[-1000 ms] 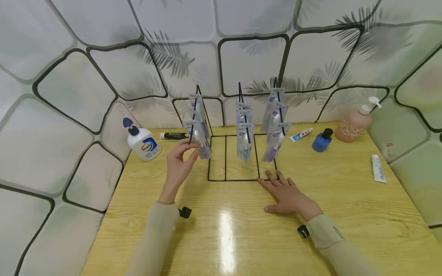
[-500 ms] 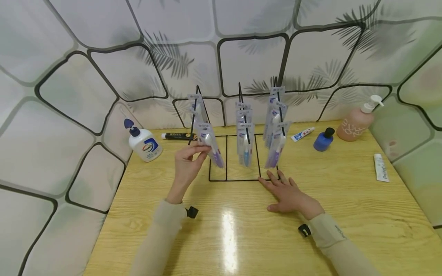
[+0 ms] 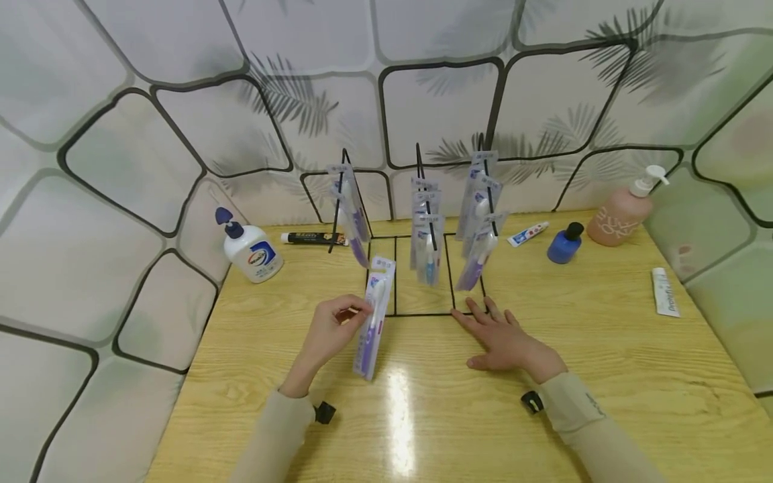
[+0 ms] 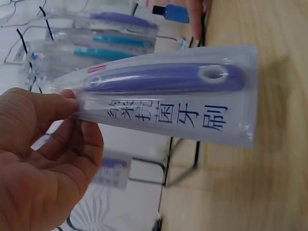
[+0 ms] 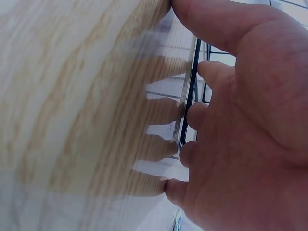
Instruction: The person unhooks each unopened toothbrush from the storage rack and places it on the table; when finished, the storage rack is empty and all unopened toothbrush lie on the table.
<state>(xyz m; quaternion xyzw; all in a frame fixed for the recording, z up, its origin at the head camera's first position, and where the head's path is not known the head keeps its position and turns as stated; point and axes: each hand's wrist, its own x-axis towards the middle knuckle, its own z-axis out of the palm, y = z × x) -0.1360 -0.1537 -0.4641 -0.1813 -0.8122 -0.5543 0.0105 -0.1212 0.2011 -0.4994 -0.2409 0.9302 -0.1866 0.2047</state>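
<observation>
My left hand pinches a packaged purple toothbrush by its left edge, in front of the black wire rack. Close up in the left wrist view, the toothbrush shows its purple handle through clear plastic, with thumb and fingers at the pack's narrower part. Flat on the table at the rack's front right corner rests my right hand, fingers spread, fingertips at the wire base. More packaged toothbrushes hang from the rack's three hooks: purple ones at left, blue ones in the middle, purple ones at right.
A white pump bottle and a black toothpaste tube are at the back left. To the right are a small toothpaste tube, a blue bottle, a pink pump bottle and a white tube. A patterned backdrop stands behind.
My left hand has drawn the front purple toothbrush off the left hook and brought it toward me, down over the rack's front edge. The right hand stays in place.
</observation>
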